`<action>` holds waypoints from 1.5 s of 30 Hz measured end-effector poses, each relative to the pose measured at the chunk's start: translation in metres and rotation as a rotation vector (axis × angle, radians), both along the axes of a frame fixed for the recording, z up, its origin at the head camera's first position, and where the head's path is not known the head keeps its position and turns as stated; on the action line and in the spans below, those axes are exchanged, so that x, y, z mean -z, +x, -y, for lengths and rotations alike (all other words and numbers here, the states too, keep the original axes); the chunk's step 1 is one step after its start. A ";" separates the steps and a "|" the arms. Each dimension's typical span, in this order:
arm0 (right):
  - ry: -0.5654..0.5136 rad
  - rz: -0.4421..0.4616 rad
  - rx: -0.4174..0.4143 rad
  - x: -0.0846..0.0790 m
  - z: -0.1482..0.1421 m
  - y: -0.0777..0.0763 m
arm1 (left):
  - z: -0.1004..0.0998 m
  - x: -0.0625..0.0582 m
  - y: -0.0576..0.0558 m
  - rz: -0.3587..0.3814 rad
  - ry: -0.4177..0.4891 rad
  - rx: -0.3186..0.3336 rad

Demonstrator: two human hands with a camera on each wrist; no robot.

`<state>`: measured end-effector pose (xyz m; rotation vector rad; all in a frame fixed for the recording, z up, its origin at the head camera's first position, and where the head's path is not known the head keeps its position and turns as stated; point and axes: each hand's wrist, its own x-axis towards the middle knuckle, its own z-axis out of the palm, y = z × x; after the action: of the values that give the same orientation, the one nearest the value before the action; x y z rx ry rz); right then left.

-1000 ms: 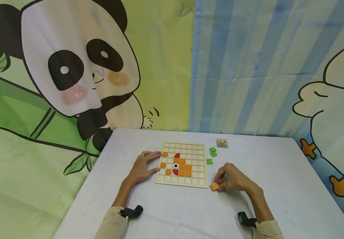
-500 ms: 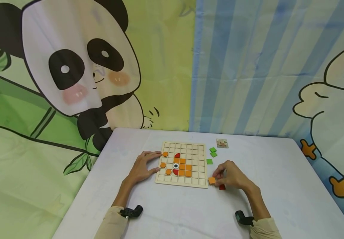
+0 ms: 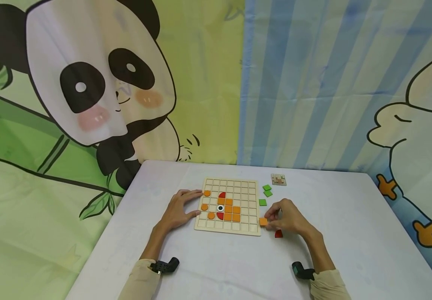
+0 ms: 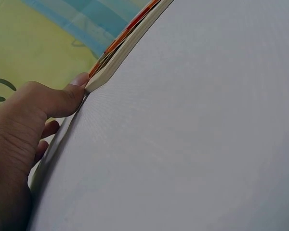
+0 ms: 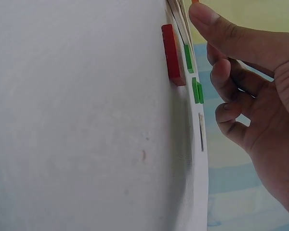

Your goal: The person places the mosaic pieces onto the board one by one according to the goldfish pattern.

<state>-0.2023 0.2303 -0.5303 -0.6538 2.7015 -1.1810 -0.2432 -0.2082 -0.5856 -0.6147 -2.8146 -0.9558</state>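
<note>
In the head view a light wooden grid board [image 3: 248, 208] lies on the table, bearing orange squares [image 3: 229, 209], orange round pieces [image 3: 211, 215], red quarter-circles [image 3: 222, 195] and a white piece with a black dot [image 3: 220, 208]. My left hand [image 3: 176, 211] rests at the board's left edge, thumb and fingers spread apart; the left wrist view shows the thumb [image 4: 67, 100] against its rim. Between thumb and fingers my right hand [image 3: 290, 217] pinches an orange square tile [image 3: 263, 221] by the board's right edge. Below that hand lies a red quarter-circle tile [image 3: 278, 234].
Several green square tiles [image 3: 262, 202] lie right of the board. Behind them is a small pattern card [image 3: 278, 179]. The white table [image 3: 208, 266] ends at a printed cloth backdrop [image 3: 295, 83]. Each wrist wears a black camera [image 3: 302, 271].
My right hand has moved up and left with the orange square tile, towards the board. The red quarter-circle tile has come into view below it. My left hand stays in place.
</note>
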 end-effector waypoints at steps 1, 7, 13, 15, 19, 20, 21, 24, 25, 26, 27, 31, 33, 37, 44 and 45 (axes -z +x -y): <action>-0.003 -0.005 0.002 0.000 0.001 -0.001 | 0.000 0.000 0.000 -0.001 0.003 0.001; -0.013 -0.030 0.001 0.000 0.004 -0.005 | 0.001 0.001 0.000 -0.009 -0.004 -0.003; -0.006 -0.033 0.025 0.003 0.007 -0.009 | 0.002 0.002 -0.001 -0.017 -0.008 0.006; -0.004 -0.043 0.026 0.004 0.008 -0.011 | 0.002 0.001 -0.001 -0.022 -0.003 0.010; -0.026 -0.051 0.020 0.005 0.011 -0.015 | 0.003 0.000 -0.001 -0.043 -0.008 0.011; -0.033 -0.053 0.014 0.005 0.011 -0.016 | 0.003 0.000 -0.001 -0.046 -0.011 0.010; -0.041 -0.052 0.009 0.006 0.012 -0.017 | 0.003 0.001 -0.001 -0.048 -0.016 0.009; -0.053 -0.060 -0.015 0.006 0.015 -0.020 | 0.004 0.001 -0.001 -0.042 -0.018 0.004; -0.053 -0.059 -0.017 0.006 0.016 -0.021 | 0.004 0.002 -0.001 -0.036 -0.015 0.004; -0.053 -0.059 -0.020 0.006 0.017 -0.022 | 0.005 0.001 -0.001 -0.027 -0.009 0.004; -0.052 -0.060 -0.020 0.006 0.017 -0.022 | 0.004 0.002 -0.001 -0.024 -0.006 0.004; -0.045 -0.054 0.000 0.005 0.019 -0.024 | 0.003 0.003 -0.001 -0.020 -0.006 0.007; -0.046 -0.050 0.008 0.004 0.020 -0.026 | 0.001 0.003 -0.001 -0.018 -0.007 0.008; -0.059 -0.050 0.005 0.002 0.023 -0.031 | 0.000 0.001 0.000 -0.010 -0.002 0.006; -0.072 -0.043 0.014 0.002 0.032 -0.043 | 0.000 0.001 0.000 -0.005 -0.007 0.000; -0.077 -0.047 0.010 0.002 0.034 -0.044 | 0.000 0.001 0.000 -0.001 -0.007 0.001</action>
<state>-0.2459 0.1968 -0.5325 -0.6869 2.7121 -1.2936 -0.2435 -0.2082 -0.5863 -0.6172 -2.8182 -0.9463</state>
